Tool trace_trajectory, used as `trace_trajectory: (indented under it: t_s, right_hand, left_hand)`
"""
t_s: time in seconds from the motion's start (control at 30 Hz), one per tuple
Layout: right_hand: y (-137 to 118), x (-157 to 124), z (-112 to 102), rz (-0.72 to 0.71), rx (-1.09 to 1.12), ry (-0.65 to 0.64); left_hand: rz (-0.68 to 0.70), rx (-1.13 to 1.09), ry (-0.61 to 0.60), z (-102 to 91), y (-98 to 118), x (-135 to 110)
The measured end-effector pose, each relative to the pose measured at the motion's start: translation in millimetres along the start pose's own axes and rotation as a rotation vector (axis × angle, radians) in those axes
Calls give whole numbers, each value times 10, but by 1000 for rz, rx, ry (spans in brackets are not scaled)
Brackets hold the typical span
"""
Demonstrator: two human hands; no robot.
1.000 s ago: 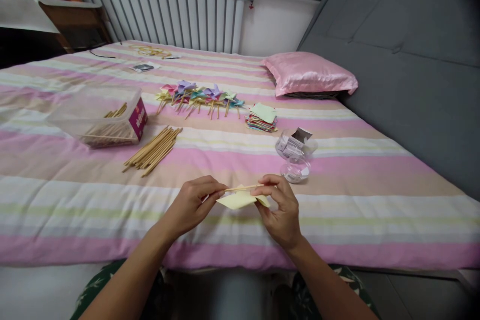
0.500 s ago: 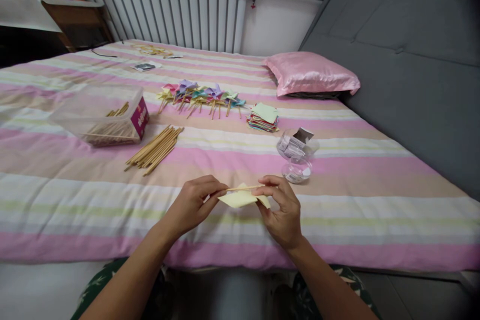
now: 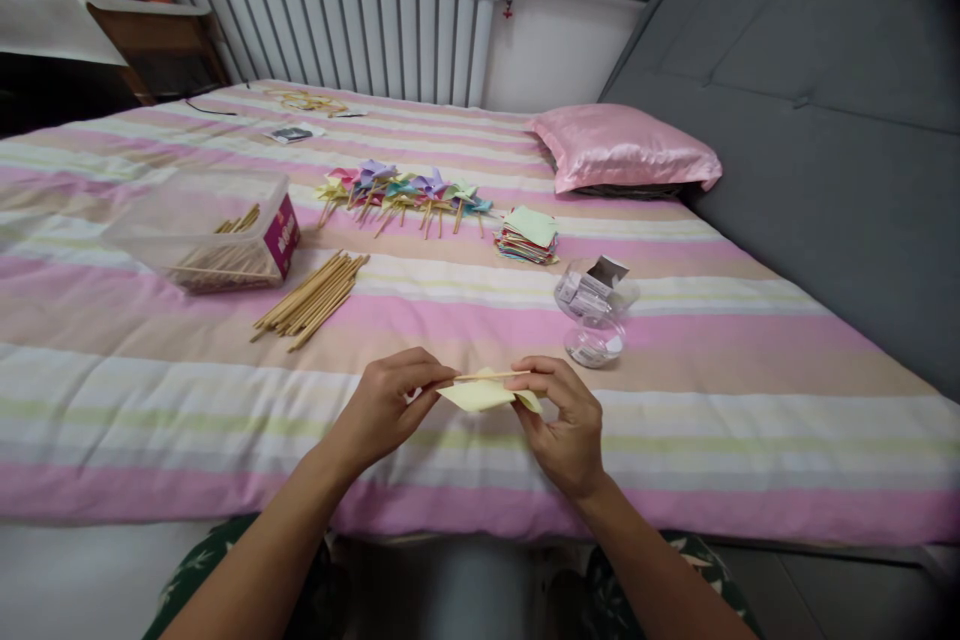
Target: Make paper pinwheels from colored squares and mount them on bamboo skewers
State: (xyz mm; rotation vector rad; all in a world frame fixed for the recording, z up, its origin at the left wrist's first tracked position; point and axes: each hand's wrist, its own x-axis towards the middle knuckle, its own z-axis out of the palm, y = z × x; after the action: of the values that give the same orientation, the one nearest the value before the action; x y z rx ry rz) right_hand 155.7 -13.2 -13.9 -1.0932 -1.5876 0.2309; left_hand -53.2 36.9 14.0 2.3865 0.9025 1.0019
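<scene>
Near the front edge of the bed I hold a sheet of pale yellow paper (image 3: pixel 478 396) with a thin wooden stick (image 3: pixel 486 376) lying across its top. My left hand (image 3: pixel 399 398) pinches the stick's left end and touches the paper's left corner. My right hand (image 3: pixel 561 420) is closed on the paper's right side, fingers over the stick's right end and thumb below, where the paper curls. Beyond my left hand lies a bundle of wooden sticks (image 3: pixel 311 300). A clear plastic cup (image 3: pixel 592 295) holding small packets is beyond my right hand.
A clear plastic box (image 3: pixel 199 230) of sticks stands on the left. Several paper pinwheels (image 3: pixel 405 190) lie at mid-bed, beside a stack of coloured paper squares (image 3: pixel 527 232). A pink pillow (image 3: pixel 626 148) rests by the grey headboard (image 3: pixel 795 120).
My right fingers have shifted very slightly along the stick. Both hands otherwise keep the same hold on the paper and stick.
</scene>
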Motion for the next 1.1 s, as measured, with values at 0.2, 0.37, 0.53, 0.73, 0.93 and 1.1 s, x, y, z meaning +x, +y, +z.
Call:
trace_trajectory:
  t_s: [0.2, 0.37, 0.53, 0.73, 0.93, 1.1]
  right_hand:
    - [8, -14, 13, -17, -18, 14]
    - [17, -21, 25, -19, -22, 17]
    - [12, -17, 34, -12, -22, 21]
    - [-4, -20, 24, -8, -32, 24]
    - [-2, -15, 24, -16, -43, 27]
    - [8, -21, 35, -21, -47, 32]
  left_hand:
    - [30, 6, 12, 8, -16, -6]
    - [31, 8, 14, 17, -16, -8]
    - [54, 14, 21, 11, -9, -12]
    - [71, 7, 21, 3, -8, -7]
    - [91, 14, 33, 8, -23, -15]
    - [94, 24, 40, 7, -21, -16]
